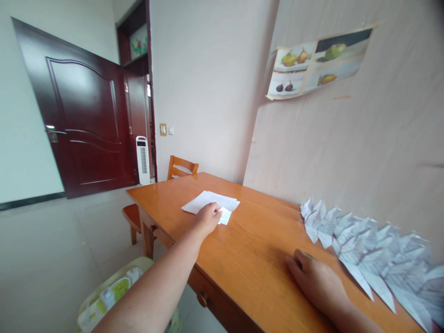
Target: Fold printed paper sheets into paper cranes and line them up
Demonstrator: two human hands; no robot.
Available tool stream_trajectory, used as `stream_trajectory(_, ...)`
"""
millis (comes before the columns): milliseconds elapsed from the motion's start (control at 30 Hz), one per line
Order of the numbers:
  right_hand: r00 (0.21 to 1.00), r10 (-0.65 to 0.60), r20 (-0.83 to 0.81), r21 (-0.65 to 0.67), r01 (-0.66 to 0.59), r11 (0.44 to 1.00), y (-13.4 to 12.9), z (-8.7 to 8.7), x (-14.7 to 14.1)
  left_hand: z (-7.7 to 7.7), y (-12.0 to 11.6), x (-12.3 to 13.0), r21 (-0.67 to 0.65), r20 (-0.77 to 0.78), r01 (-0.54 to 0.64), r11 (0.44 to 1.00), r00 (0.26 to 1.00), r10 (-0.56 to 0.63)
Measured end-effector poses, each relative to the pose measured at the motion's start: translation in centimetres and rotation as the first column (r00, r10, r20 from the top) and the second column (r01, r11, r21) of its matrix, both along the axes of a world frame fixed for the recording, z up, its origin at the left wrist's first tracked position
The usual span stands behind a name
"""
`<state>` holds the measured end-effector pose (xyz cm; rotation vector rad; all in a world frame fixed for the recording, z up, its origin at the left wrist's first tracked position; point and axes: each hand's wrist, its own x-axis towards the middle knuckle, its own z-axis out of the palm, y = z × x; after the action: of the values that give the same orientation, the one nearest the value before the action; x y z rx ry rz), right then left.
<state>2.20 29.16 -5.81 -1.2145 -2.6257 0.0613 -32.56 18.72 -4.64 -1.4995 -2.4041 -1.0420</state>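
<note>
Fingers were pinched together on my left hand (209,217), loosely curled on my right hand (319,283), whose hold I couldn't tell, wooden worktop (253,247) spread beneath, folded papers (374,245) massed at right, printed sheets (205,200) lay overlapping, small paper slip (225,215) was gripped at left by their near edge.

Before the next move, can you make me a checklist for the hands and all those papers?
1. Left hand at the printed papers: ok.
2. Firm grip on the small white paper: cannot tell, fingers hide it.
3. Right hand away from the printed papers: ok, bare table shows between them.
4. Right palm empty: cannot tell, it's hidden.
5. Folded papers away from left hand: ok, they're over by the board.
</note>
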Motion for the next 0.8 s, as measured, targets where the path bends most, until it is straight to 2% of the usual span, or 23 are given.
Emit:
stream_trajectory(233,1.000,-0.007,-0.002,0.006,0.007,1.000,-0.6,0.7,-0.3,1.4,-0.6,1.5,-0.006,-0.133,-0.033,0.999,0.991,0.032)
stream_trajectory(400,0.999,-0.010,-0.030,-0.010,0.010,1.000,-0.6,0.7,-0.5,2.7,-1.2,3.9,-0.068,-0.231,-0.019,0.997,0.973,0.003)
stream_trajectory(600,0.999,0.005,-0.043,-0.030,-0.006,1.000,-0.3,0.4,-0.5,3.6,-2.3,9.7,-0.152,-0.325,0.093,0.984,0.935,-0.139)
stream_trajectory(800,0.997,0.037,-0.072,-0.010,-0.037,0.999,0.2,0.2,-0.4,2.4,-3.1,16.2,-0.221,-0.352,0.232,0.947,0.887,-0.299)
